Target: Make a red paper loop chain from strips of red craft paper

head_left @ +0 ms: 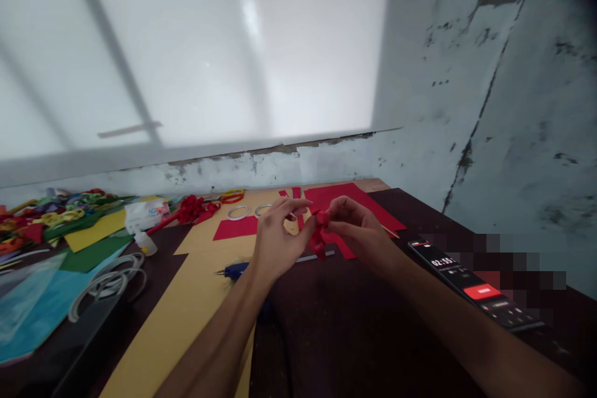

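Between my two hands is a small red curled piece (319, 235), felt or paper, with a loop at the top and an end hanging down. My left hand (280, 239) pinches its left side between thumb and finger, the other fingers raised. Fingertips of my right hand (358, 229) grip the upper right of the same piece. Behind them lies a large red sheet (373, 205), partly hidden by the hands. A blue tool with a pointed metal tip (236, 270) lies beside my left wrist, and a thin pale stick (321, 256) rests just under the red piece.
Two silvery rings (238, 212) and a red strip (236, 228) lie on tan sheets (186, 298). Leftward are a red bundle (192, 208), a small bottle (145, 242), a coiled white cable (109, 280) and colourful scraps (56, 214). A phone (471, 283) is at right, before the wall.
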### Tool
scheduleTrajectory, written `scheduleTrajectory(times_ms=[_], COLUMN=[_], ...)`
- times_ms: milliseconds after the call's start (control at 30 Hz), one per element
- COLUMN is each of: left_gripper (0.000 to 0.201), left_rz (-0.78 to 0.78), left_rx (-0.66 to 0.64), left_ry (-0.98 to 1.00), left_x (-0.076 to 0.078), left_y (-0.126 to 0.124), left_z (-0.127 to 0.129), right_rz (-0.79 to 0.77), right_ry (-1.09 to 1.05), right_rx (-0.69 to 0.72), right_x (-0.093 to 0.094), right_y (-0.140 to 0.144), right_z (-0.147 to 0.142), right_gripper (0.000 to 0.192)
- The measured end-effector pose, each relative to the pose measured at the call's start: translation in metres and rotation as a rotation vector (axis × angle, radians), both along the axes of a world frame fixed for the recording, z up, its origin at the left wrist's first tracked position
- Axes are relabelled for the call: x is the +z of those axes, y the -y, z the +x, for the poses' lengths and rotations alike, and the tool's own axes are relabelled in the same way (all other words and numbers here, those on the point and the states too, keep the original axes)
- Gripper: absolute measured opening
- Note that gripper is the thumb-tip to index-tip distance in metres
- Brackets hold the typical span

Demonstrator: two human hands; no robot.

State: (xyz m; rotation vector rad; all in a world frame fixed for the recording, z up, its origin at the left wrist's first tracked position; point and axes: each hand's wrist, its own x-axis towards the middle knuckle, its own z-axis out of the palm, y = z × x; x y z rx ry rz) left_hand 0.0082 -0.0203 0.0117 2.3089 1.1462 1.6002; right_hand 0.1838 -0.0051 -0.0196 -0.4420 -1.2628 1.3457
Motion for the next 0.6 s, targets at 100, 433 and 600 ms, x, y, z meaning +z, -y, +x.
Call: scheduleTrajectory(times_ms=[100,433,600], left_gripper=[0.012,0.013,0.018], left_rz=[0.012,0.14,0.166], left_rx=[0.007,-0.008,0.052], left_ry=[-0.043,-0.043,-0.1], left_x=[-0.0013,-0.0065,-0.0062], left_y=[0.0003,0.0008,0.0017], left_z=[0.0009,-0.0016,-0.0004], right_rz=[0.034,0.034,0.035], right_ry=[0.054,0.094,0.066], right_rx=[-0.005,-0.06,-0.062], right_x=[-0.0016,-0.0032,-0.0035], right_y=[0.0006,-0.0004,-0.0019], right_z=[0.0009,0.0003,0.0011], right_gripper=[0.021,0.018,0.019])
